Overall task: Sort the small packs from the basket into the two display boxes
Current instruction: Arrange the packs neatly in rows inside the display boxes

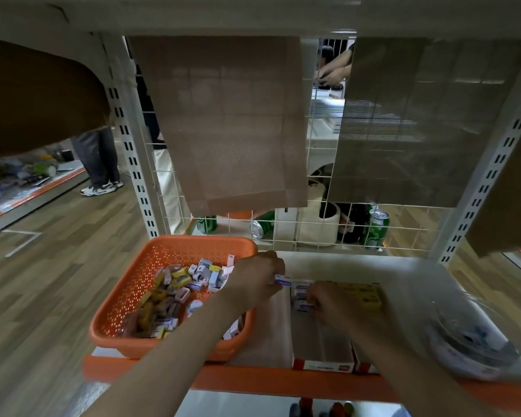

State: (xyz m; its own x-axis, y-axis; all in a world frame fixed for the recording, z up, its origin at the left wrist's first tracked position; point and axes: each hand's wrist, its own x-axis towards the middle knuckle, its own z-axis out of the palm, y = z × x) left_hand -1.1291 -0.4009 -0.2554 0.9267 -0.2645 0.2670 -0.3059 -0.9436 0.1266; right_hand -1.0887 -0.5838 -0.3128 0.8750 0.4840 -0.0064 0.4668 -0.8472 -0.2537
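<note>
An orange perforated basket stands on the shelf at the left, holding several small yellow, white and blue packs. Right of it sit two display boxes: the left box has blue-white packs at its far end, the right box holds yellow packs. My left hand reaches across the basket's right rim and grips a blue-white pack above the left box. My right hand pinches another blue-white pack inside the left box.
A clear plastic tub sits at the shelf's right edge. Behind the wire grid stand green cans and a white roll. Brown mesh sheets hang above. The orange shelf lip runs along the front. A person stands at the far left.
</note>
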